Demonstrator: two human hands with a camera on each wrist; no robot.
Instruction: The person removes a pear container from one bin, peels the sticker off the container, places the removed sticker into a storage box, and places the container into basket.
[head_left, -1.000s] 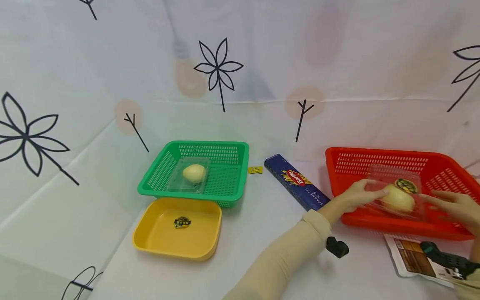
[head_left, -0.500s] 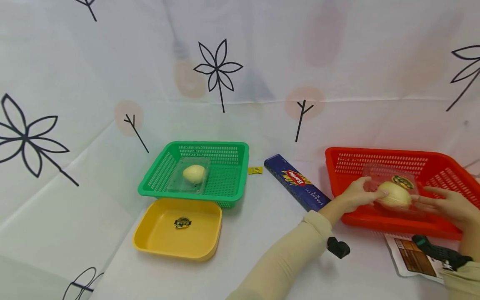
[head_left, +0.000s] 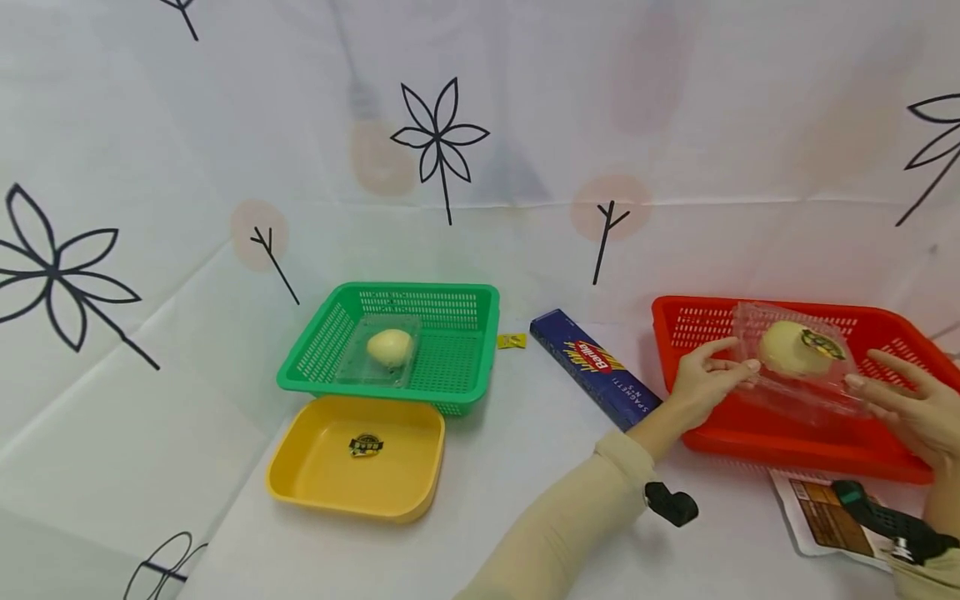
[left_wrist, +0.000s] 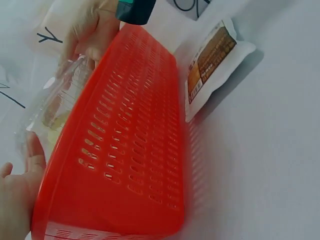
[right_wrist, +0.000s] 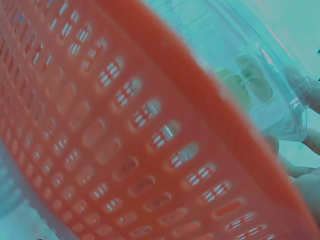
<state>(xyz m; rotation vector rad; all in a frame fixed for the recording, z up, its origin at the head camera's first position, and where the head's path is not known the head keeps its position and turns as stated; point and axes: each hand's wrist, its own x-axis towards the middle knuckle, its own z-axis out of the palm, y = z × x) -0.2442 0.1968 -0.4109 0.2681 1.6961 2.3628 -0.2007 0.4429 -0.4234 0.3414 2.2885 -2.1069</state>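
Note:
A clear plastic box is raised and tilted over the red basket. Inside it shows a pale yellow, rounded fruit, and a black-and-yellow label sits on the box's right part. My left hand pinches the left edge with thumb and fingers. At the opposite edge, my right hand grips the box's near right corner. In the right wrist view, fingertips lie at the corner of the clear box, while the basket wall covers much of the foreground.
Left of the red basket lies a blue spaghetti box, with a small yellow packet beyond it. A green basket holds another boxed fruit. A yellow tray stands before it. A brown-and-white pouch lies under the red basket's front.
The clear box has risen within the red basket and tipped back, its label shifting right and down relative to the fruit. Both hands have moved with it and hold its side edges.

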